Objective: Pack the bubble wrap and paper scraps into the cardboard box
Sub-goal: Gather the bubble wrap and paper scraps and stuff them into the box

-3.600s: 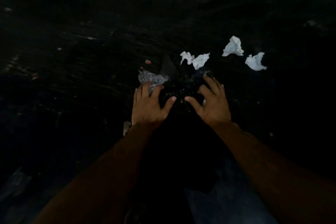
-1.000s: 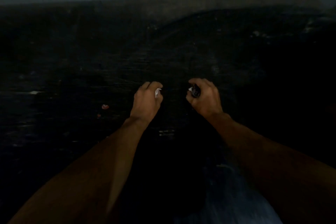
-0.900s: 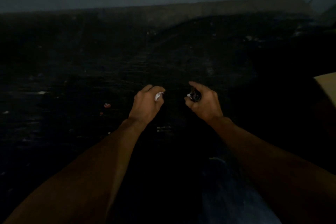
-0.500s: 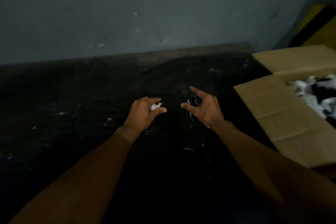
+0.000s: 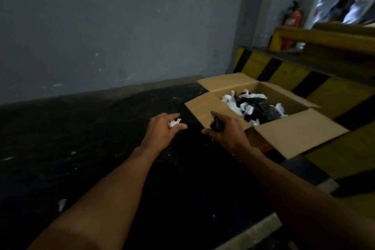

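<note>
An open cardboard box stands on the dark floor at the right, its flaps spread outward. Inside lie white paper scraps mixed with dark bubble wrap. My left hand hovers left of the box and holds a small white paper scrap between curled fingers and thumb. At the box's near-left flap, my right hand grips a small dark wad of scrap.
The dark floor carries a few tiny specks and one pale scrap at lower left. A grey wall runs behind. A yellow-and-black striped barrier stands right of the box, with a red fire extinguisher beyond.
Both hands picked scraps off the floor and now carry them. The view swung right and upward, bringing the box fully into sight, and my right hand has come up to its flap.
</note>
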